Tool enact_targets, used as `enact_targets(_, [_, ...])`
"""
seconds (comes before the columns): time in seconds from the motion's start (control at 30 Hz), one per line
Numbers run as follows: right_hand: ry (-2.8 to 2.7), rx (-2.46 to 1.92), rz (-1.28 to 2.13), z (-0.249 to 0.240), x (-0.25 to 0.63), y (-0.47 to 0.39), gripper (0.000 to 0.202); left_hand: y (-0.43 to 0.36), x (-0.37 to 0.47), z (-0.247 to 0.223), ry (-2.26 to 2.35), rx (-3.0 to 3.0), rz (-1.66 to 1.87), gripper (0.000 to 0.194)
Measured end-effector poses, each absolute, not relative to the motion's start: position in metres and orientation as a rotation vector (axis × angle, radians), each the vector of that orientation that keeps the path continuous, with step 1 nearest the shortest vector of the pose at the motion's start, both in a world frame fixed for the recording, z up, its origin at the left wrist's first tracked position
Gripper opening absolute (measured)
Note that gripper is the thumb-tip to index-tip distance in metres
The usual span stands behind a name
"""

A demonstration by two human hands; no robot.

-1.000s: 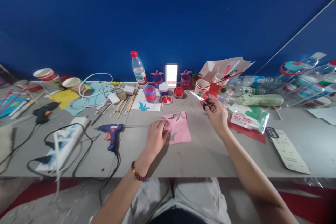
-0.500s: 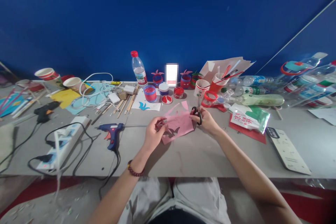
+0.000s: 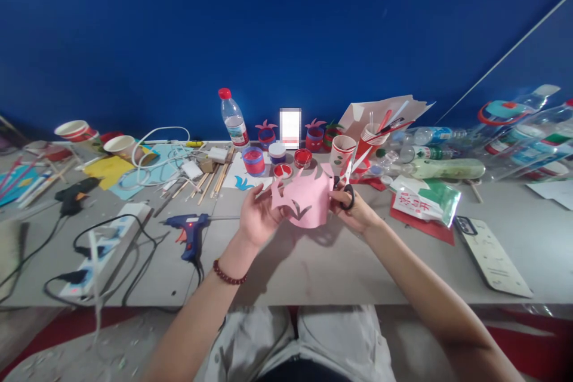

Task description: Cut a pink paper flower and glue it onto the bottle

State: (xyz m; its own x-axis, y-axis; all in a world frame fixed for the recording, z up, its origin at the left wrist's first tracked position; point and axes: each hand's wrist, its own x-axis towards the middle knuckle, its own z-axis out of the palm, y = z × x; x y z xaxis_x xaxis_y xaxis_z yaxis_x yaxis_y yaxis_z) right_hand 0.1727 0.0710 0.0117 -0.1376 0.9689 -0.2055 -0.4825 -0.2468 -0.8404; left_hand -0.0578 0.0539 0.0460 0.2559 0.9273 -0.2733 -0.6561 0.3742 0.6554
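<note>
A sheet of pink paper (image 3: pixel 313 203) with a leaf-shaped cut-out and a jagged top edge is held up above the table. My left hand (image 3: pixel 262 218) grips its left side between thumb and fingers. My right hand (image 3: pixel 356 210) has black-handled scissors (image 3: pixel 350 184) in its fingers, blades pointing up and away, and also touches the paper's right edge. Behind the paper stand a red-and-blue painted cup (image 3: pixel 253 161), an open red paint jar (image 3: pixel 303 159) and a white-lidded jar (image 3: pixel 277 153). A blue leaf-shaped paper cut-out (image 3: pixel 243 182) lies on white paper to the left.
A blue glue gun (image 3: pixel 190 231) lies left of my hands, near a white power strip (image 3: pixel 111 245) with trailing cords. On the right are a phone (image 3: pixel 490 256), a plastic packet (image 3: pixel 421 203) and several plastic bottles (image 3: pixel 447 168). A red-capped bottle (image 3: pixel 235 122) stands at the back.
The pink paper has been lifted off the table and tilted upright, its body now bowed. Both hands rose with it, and the scissors turned slightly to the right.
</note>
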Motion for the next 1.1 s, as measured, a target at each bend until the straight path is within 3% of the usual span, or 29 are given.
enact_targets(0.17, [-0.703,-0.89,1.617,0.02,0.162,0.076,0.032,0.086,-0.045,0.034,0.802,0.561,1.203,0.018])
enact_targets(0.57, [-0.831,-0.763,1.438,0.071,0.126,0.099,0.03,0.067,-0.021,-0.008,0.728,0.947,0.794,0.047])
enact_targets(0.77, [-0.866,-0.869,1.345,0.049,0.117,0.081,0.031,0.063,-0.024,-0.008,0.685,1.191,1.13,0.058])
enact_targets(0.93, [-0.833,-1.027,1.287,0.017,0.116,0.066,0.036,0.066,-0.027,-0.008,0.987,0.993,1.336,0.036])
enact_targets(1.1, [-0.881,-1.112,1.328,0.0,0.12,0.064,0.044,0.073,-0.03,-0.007,1.081,0.936,1.33,0.031])
